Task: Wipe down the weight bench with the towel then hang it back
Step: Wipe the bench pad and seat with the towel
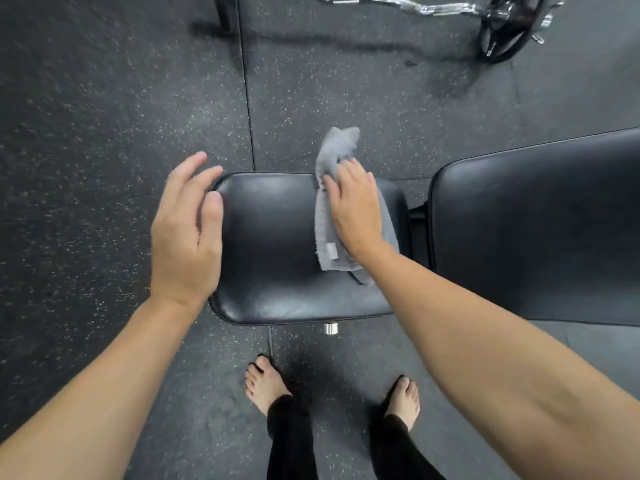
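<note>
A black padded weight bench fills the middle: its seat pad (273, 247) lies in front of me and the longer back pad (533, 230) runs off to the right. A grey towel (327, 223) is spread across the right part of the seat pad, one end hanging past the far edge. My right hand (356, 209) lies flat on the towel, fingers pressing it to the pad. My left hand (187, 230) hovers over the seat's left edge, fingers apart and holding nothing.
Dark speckled rubber floor tiles surround the bench. A barbell with a black weight plate (505, 26) lies on the floor at the far right. A metal knob (330, 328) sticks out under the seat's near edge. My bare feet (266, 382) stand just before the bench.
</note>
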`<state>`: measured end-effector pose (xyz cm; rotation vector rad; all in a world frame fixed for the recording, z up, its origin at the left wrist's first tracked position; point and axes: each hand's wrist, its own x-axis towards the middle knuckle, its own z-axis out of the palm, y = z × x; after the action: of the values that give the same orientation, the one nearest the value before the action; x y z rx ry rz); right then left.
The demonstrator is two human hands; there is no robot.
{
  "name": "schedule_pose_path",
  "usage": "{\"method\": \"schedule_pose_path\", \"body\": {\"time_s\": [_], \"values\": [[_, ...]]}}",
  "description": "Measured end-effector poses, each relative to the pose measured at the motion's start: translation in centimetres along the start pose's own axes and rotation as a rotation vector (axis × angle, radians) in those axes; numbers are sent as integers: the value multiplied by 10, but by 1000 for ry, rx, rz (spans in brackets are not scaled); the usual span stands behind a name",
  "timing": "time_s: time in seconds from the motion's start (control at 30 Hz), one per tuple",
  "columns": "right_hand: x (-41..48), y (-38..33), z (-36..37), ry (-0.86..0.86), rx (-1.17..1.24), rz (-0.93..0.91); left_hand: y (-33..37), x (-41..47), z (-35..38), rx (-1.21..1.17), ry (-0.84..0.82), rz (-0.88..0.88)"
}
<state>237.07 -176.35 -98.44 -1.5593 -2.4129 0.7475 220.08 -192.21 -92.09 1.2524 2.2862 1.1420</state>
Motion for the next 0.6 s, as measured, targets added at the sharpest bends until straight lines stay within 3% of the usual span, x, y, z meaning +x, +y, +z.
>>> {"method": "schedule_pose_path", "body": {"time_s": [0.17,0.33,0.5,0.6], "values": [[-42,54,-3,125,45,134,2,-8,28,104,-226,-6],[-127,77,6,201,183,351,-10,-13,35,231,-210,90],[-199,36,44,88,124,67,-11,-13,37,99,-132,11],[-197,-7,62,36,88,-292,-10,-9,30,-72,-157,-50]]}}
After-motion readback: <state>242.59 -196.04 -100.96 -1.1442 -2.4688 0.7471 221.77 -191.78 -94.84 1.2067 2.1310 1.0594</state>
